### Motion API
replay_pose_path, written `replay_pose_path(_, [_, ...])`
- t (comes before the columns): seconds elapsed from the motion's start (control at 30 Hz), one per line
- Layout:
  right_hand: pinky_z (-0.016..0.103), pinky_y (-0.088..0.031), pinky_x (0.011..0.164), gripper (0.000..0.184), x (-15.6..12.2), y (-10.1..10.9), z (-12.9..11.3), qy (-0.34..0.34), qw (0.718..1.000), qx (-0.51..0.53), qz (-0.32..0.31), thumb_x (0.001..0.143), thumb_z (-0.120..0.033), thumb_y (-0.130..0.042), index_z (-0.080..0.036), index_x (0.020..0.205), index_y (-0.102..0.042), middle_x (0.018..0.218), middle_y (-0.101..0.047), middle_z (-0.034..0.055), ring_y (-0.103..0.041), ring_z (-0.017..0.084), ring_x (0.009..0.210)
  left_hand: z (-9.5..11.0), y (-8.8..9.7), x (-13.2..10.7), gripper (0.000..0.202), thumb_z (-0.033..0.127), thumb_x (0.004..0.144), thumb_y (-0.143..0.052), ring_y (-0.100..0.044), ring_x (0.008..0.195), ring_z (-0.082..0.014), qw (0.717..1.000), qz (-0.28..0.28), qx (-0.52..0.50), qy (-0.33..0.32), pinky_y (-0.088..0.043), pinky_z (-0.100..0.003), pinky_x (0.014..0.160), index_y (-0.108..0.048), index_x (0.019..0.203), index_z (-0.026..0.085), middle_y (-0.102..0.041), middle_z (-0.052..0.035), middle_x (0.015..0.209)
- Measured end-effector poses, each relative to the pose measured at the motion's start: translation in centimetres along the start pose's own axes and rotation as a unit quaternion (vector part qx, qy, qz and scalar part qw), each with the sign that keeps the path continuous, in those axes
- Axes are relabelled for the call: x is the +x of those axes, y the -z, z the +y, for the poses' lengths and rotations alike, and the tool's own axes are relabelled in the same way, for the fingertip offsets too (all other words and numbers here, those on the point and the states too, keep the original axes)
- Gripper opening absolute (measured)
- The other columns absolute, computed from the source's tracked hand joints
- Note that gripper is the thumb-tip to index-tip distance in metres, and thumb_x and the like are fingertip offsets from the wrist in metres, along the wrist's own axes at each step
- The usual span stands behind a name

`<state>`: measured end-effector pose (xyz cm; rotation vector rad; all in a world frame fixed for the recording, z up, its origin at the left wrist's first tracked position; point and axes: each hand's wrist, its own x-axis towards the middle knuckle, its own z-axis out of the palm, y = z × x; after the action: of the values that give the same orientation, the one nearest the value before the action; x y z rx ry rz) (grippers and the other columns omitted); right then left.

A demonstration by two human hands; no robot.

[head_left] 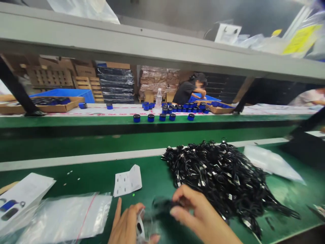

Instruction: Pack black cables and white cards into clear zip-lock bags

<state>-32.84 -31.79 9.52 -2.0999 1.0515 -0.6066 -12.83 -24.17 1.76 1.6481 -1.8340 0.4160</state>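
My left hand [127,222] is closed on a transparent plastic bag [149,225], and a white printed piece with a dark oval shows in it. Close beside it, my right hand [195,211] pinches a black cable [162,205], blurred by motion, near the bag's mouth. A large heap of black cables [215,176] with pale connector ends lies just beyond my right hand. Past my left hand is a folded white leaflet [128,180]. To the left lie flat zip bags [68,217] with a red seal line and white printed sheets [27,196].
Another plastic bag [273,162] lies right of the heap. Several blue round containers with black lids [151,118] line the raised ledge behind. A grey shelf beam [152,44] crosses above. A co-worker [189,89] sits across, near a bottle [158,98] and a cardboard tray [220,109].
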Motion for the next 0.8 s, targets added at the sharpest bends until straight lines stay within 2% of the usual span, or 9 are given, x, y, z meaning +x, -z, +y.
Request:
replay_pose_path(0.07, [0.021, -0.044, 0.061, 0.009, -0.4, -1.1, -0.8, 0.046, 0.998, -0.007, -0.034, 0.078, -0.022, -0.064, -0.019, 0.085, -0.059, 0.079, -0.059, 0.0, -0.057, 0.013, 0.069, -0.5, 0.4, 0.2, 0.052, 0.065, 0.082, -0.032, -0.069, 0.072, -0.0261, 0.999, -0.003, 0.024, -0.047, -0.054, -0.044, 0.075, -0.039, 0.103, 0.018, -0.069, -0.0029, 0.073])
replay_pose_path(0.13, [0.021, -0.045, 0.062, 0.009, -0.4, -1.9, -1.2, 0.094, 0.995, -0.033, -0.028, 0.077, -0.018, -0.065, -0.016, 0.086, -0.062, 0.082, -0.06, 0.0033, -0.057, 0.014, 0.07, -0.9, 0.7, 0.3, 0.054, 0.064, 0.079, -0.041, -0.069, 0.071, -0.0269, 0.996, -0.011, 0.028, -0.086, -0.057, -0.042, 0.065, -0.039, 0.104, 0.017, -0.069, -0.0025, 0.07])
replay_pose_path(0.27, [0.021, -0.048, 0.066, 0.01, 0.0, -2.3, -1.5, 0.19, 0.981, -0.039, -0.025, 0.081, -0.017, -0.062, -0.012, 0.087, -0.066, 0.085, -0.062, 0.0087, -0.06, 0.015, 0.076, -0.8, 0.8, 0.4, 0.057, 0.063, 0.075, -0.048, -0.069, 0.07, -0.0267, 0.995, -0.049, 0.002, -0.083, -0.056, -0.052, 0.074, -0.036, 0.105, 0.015, -0.069, -0.0027, 0.072])
replay_pose_path(0.37, [0.02, -0.05, 0.075, 0.021, 0.1, -2.4, -1.9, 0.226, 0.971, -0.037, -0.063, 0.085, -0.012, -0.053, -0.013, 0.102, -0.065, 0.099, -0.064, 0.0115, -0.062, 0.016, 0.085, -0.4, 0.6, 0.2, 0.058, 0.061, 0.074, -0.051, -0.069, 0.072, -0.0264, 0.994, -0.057, -0.02, -0.086, -0.054, -0.051, 0.079, -0.035, 0.107, 0.016, -0.069, -0.0048, 0.079])
replay_pose_path(0.47, [0.022, -0.05, 0.078, 0.025, 0.1, -3.0, -2.0, 0.253, 0.965, -0.029, -0.067, 0.085, -0.011, -0.051, -0.012, 0.108, -0.061, 0.101, -0.067, 0.0112, -0.063, 0.018, 0.088, 0.1, 0.4, -0.3, 0.051, 0.059, 0.078, -0.045, -0.068, 0.08, -0.0261, 0.997, -0.044, -0.051, -0.042, -0.05, -0.049, 0.089, -0.035, 0.107, 0.018, -0.068, -0.0056, 0.084])
replay_pose_path(0.6, [0.024, -0.05, 0.064, 0.007, 0.1, -4.4, -1.4, 0.252, 0.966, -0.003, 0.052, 0.079, -0.02, -0.064, -0.014, 0.083, -0.065, 0.077, -0.068, 0.0065, -0.063, 0.016, 0.071, 0.6, -0.4, -1.3, 0.038, 0.046, 0.08, -0.045, -0.065, 0.09, -0.0234, 0.993, -0.032, -0.112, 0.034, -0.04, -0.046, 0.101, -0.037, 0.107, 0.02, -0.064, -0.0036, 0.088])
replay_pose_path(0.67, [0.023, -0.049, 0.06, 0.008, 0.3, -5.0, -1.1, 0.289, 0.953, 0.002, 0.095, 0.077, -0.022, -0.068, -0.015, 0.077, -0.064, 0.072, -0.068, 0.0049, -0.062, 0.015, 0.067, 0.7, -0.8, -1.8, 0.041, 0.034, 0.073, -0.051, -0.064, 0.093, -0.0233, 0.988, -0.034, -0.139, 0.052, -0.037, -0.046, 0.103, -0.037, 0.11, 0.021, -0.063, -0.0031, 0.092])
replay_pose_path(0.8, [0.02, -0.049, 0.063, 0.006, 0.6, -5.3, -1.3, 0.349, 0.934, 0.033, 0.073, 0.081, -0.021, -0.063, -0.018, 0.077, -0.065, 0.078, -0.072, 0.003, -0.066, 0.012, 0.068, 0.8, -1.3, -2.6, 0.054, 0.018, 0.059, -0.057, -0.056, 0.108, -0.0287, 0.978, -0.067, -0.163, 0.11, -0.039, -0.049, 0.1, -0.042, 0.11, 0.021, -0.062, -0.003, 0.089])
